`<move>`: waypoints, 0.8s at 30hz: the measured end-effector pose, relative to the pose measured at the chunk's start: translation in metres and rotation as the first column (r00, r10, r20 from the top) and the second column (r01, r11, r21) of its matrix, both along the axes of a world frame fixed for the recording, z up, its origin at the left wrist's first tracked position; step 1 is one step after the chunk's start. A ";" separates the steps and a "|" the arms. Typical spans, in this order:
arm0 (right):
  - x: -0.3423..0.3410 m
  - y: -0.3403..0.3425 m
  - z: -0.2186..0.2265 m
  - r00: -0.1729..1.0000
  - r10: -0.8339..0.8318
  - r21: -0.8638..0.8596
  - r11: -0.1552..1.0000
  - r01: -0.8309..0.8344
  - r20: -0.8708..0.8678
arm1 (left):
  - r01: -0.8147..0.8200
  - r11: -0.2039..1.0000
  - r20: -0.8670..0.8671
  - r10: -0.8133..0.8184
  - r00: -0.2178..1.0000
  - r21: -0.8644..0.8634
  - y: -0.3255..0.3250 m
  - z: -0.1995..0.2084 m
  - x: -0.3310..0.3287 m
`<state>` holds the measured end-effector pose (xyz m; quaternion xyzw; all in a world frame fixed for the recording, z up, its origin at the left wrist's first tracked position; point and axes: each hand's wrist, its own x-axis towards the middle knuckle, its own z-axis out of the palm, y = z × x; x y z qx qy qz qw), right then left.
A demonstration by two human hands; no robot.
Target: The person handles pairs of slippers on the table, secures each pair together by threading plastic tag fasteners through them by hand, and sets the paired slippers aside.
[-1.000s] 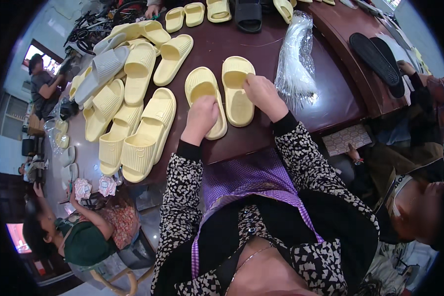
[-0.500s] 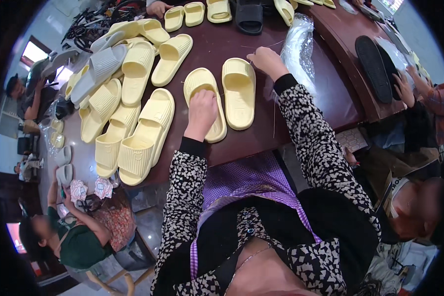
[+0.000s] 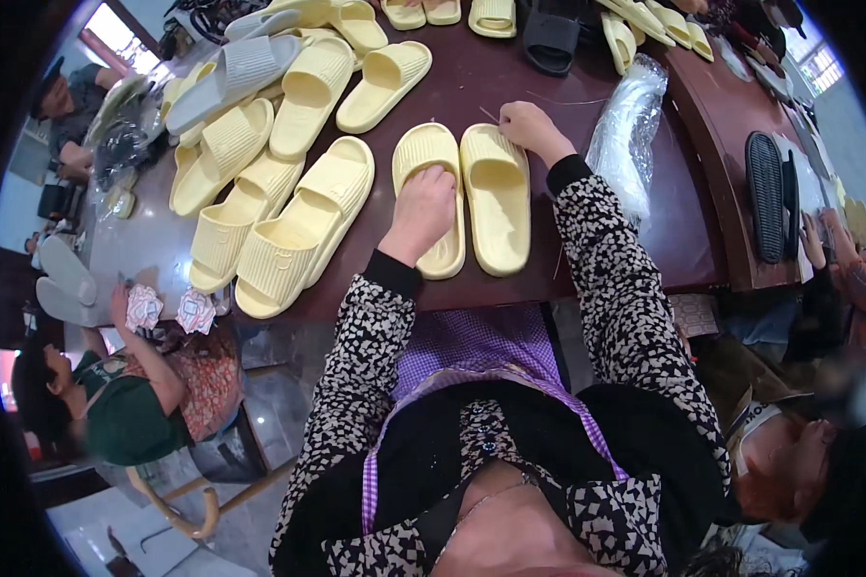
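Observation:
A pair of pale yellow slide slippers lies side by side before me, toes away. My left hand (image 3: pixel 423 212) is closed at the opening of the left slipper (image 3: pixel 443 255), fingers curled in under its ribbed strap; the fingertips are hidden. My right hand (image 3: pixel 534 130) pinches a thin strand (image 3: pixel 489 114) at the far outer side of the right slipper (image 3: pixel 502 226), beside its strap. To the right of that hand lies a clear plastic bag (image 3: pixel 630 139) of long whitish strips.
Several yellow slippers (image 3: pixel 303 226) and a grey one (image 3: pixel 236 82) pile up at left on the dark red table (image 3: pixel 404 298). A black slipper (image 3: pixel 551 38) lies at the far side. At right a black sole (image 3: pixel 765 197) rests on a raised board. People sit on both sides.
My right hand has come left, from beyond the right slipper to its strap edge. My left hand stays in the left slipper. The view has shifted, so the table scene sits farther right.

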<state>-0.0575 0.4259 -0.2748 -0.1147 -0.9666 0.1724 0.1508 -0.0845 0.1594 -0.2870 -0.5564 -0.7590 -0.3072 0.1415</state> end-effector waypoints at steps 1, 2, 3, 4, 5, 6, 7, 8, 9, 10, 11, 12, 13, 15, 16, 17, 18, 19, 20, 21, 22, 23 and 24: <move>0.002 -0.003 0.004 0.999 0.051 -0.006 0.999 -0.051 0.019 | 0.005 1.000 0.013 -0.005 1.000 -0.010 -0.006 0.001 0.003; 0.003 -0.007 0.008 0.996 0.081 -0.010 0.997 -0.080 0.041 | 0.009 1.000 0.021 -0.009 1.000 -0.002 -0.011 0.001 0.006; 0.005 -0.010 0.013 0.992 0.100 -0.017 0.995 -0.099 0.075 | 0.012 1.000 0.032 -0.012 0.999 -0.001 -0.015 0.001 0.010; 0.006 -0.015 0.017 0.992 0.124 -0.102 0.987 -0.121 0.018 | 0.016 1.000 0.041 -0.016 0.999 0.010 -0.019 0.001 0.013; 0.004 -0.022 0.020 0.991 0.134 -0.186 0.973 -0.137 -0.029 | 0.010 1.000 0.040 -0.010 0.999 0.002 -0.020 0.001 0.015; -0.001 -0.030 0.023 0.984 0.153 -0.268 0.948 -0.172 -0.091 | 0.005 1.000 0.030 -0.005 1.000 0.007 -0.020 0.001 0.015; -0.006 -0.040 0.024 0.985 0.145 -0.313 0.935 -0.169 -0.099 | 0.001 1.000 0.019 -0.002 1.000 0.015 -0.021 0.002 0.016; -0.013 -0.050 0.026 0.982 0.150 -0.360 0.915 -0.183 -0.119 | 0.001 1.000 0.019 -0.001 1.000 0.019 -0.021 0.002 0.016; -0.019 -0.059 0.027 0.978 0.153 -0.406 0.892 -0.198 -0.140 | 0.003 1.000 0.017 -0.003 1.000 0.026 -0.021 0.003 0.016; -0.023 -0.065 0.029 0.975 0.185 -0.410 0.886 -0.218 -0.119 | 0.002 1.000 0.020 -0.002 1.000 0.028 -0.021 0.004 0.017; -0.026 -0.072 0.029 0.971 0.216 -0.412 0.880 -0.238 -0.099 | 0.003 1.000 0.015 -0.003 1.000 0.031 -0.021 0.004 0.017; -0.029 -0.078 0.029 0.966 0.247 -0.414 0.873 -0.257 -0.079 | 0.001 1.000 0.015 -0.002 1.000 0.031 -0.021 0.005 0.018; -0.032 -0.084 0.028 0.967 0.252 -0.399 0.884 -0.242 -0.029 | 0.001 0.999 0.016 -0.002 1.000 0.032 -0.022 0.006 0.018; -0.037 -0.088 0.027 0.967 0.256 -0.430 0.874 -0.228 0.007 | 0.002 0.999 0.010 -0.002 1.000 0.038 -0.023 0.006 0.019; -0.040 -0.089 0.026 0.965 0.259 -0.446 0.869 -0.216 0.037 | 0.003 0.999 0.005 -0.003 1.000 0.047 -0.023 0.005 0.019; -0.041 -0.089 0.024 0.967 0.253 -0.507 0.836 -0.208 0.021 | 0.003 0.999 0.014 -0.003 1.000 0.046 -0.023 0.004 0.019; -0.042 -0.089 0.021 0.970 0.245 -0.566 0.800 -0.199 0.005 | 0.006 0.999 0.020 -0.007 1.000 0.049 -0.023 0.002 0.018; -0.043 -0.088 0.019 0.968 0.248 -0.625 0.751 -0.214 -0.033 | 0.005 0.998 0.023 -0.007 1.000 0.067 -0.022 0.000 0.017; -0.043 -0.088 0.017 0.970 0.237 -0.594 0.773 -0.223 -0.055 | 0.017 0.999 0.057 -0.020 0.998 0.046 -0.021 -0.003 0.017; -0.040 -0.086 0.015 0.962 0.254 -0.564 0.781 -0.267 -0.105 | 0.011 0.999 0.085 -0.014 0.996 0.037 -0.020 -0.005 0.019; -0.042 -0.086 0.016 0.948 0.276 -0.528 0.787 -0.318 -0.160 | -0.023 1.000 0.116 0.023 0.993 0.005 -0.021 -0.005 0.016; -0.037 -0.087 0.015 0.950 0.251 -0.617 0.723 -0.311 -0.185 | -0.001 0.994 0.181 -0.018 0.983 0.106 -0.021 -0.005 0.016; -0.036 -0.088 0.017 0.923 0.246 -0.525 0.765 -0.373 -0.297 | -0.005 0.982 0.235 -0.041 0.971 0.191 -0.021 -0.003 0.018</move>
